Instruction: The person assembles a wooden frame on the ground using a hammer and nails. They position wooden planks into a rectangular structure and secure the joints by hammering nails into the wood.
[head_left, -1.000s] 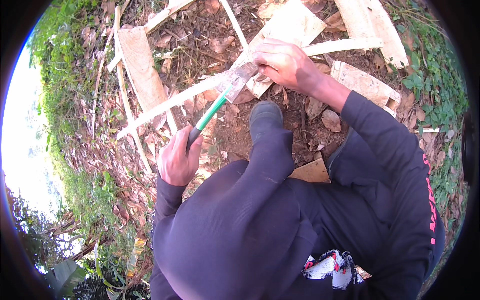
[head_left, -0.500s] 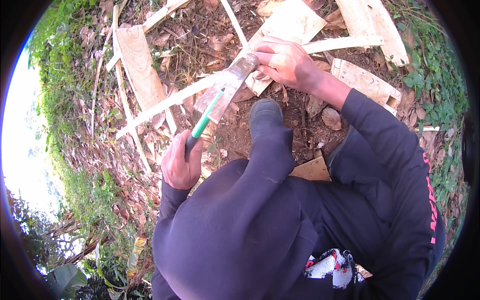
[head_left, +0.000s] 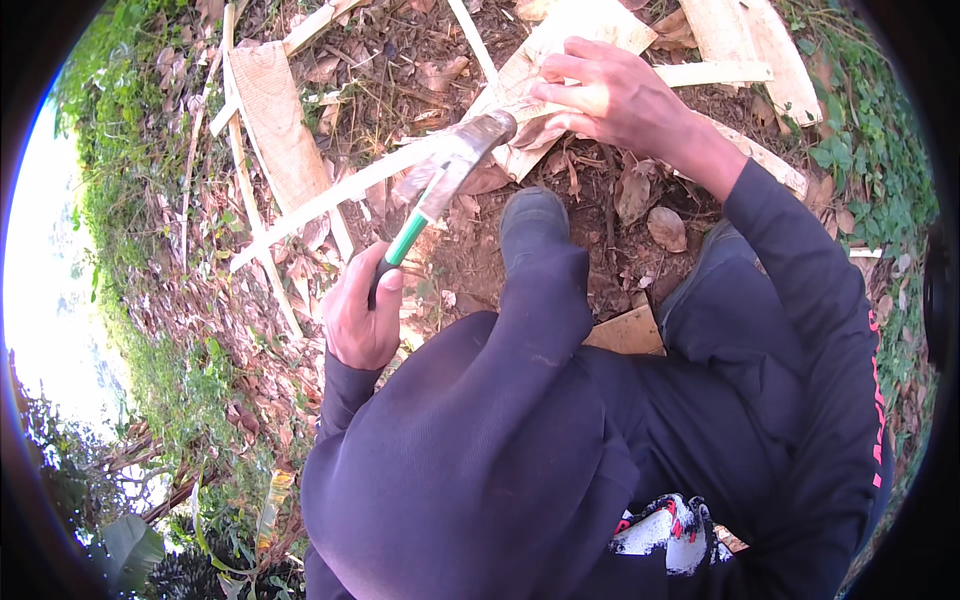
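My left hand [head_left: 362, 310] is closed round the dark grip of a claw hammer [head_left: 408, 238] with a green handle. The metal head, smeared by motion, is over a long pale wooden strip [head_left: 320, 210]. That strip slants across a flat wooden board [head_left: 585, 40] and passes under my right hand [head_left: 625, 105]. The fingers of this hand are apart and bent a little, just right of the hammer head, and I see nothing held in them. A thinner strip [head_left: 472, 40] meets the long one near the hammer head.
More boards lie around: a broad one [head_left: 275, 130] at the left, a pair [head_left: 755, 60] at the far right, and a short piece [head_left: 628, 332] between my legs. My boot [head_left: 533, 225] stands close below the strip. Dry leaves and soil cover the ground, with green plants [head_left: 870, 150] at the edges.
My right hand has drawn back to the right, and its fingers have come away from beside the hammer head. The hammer has tilted slightly in my left hand, which has hardly moved.
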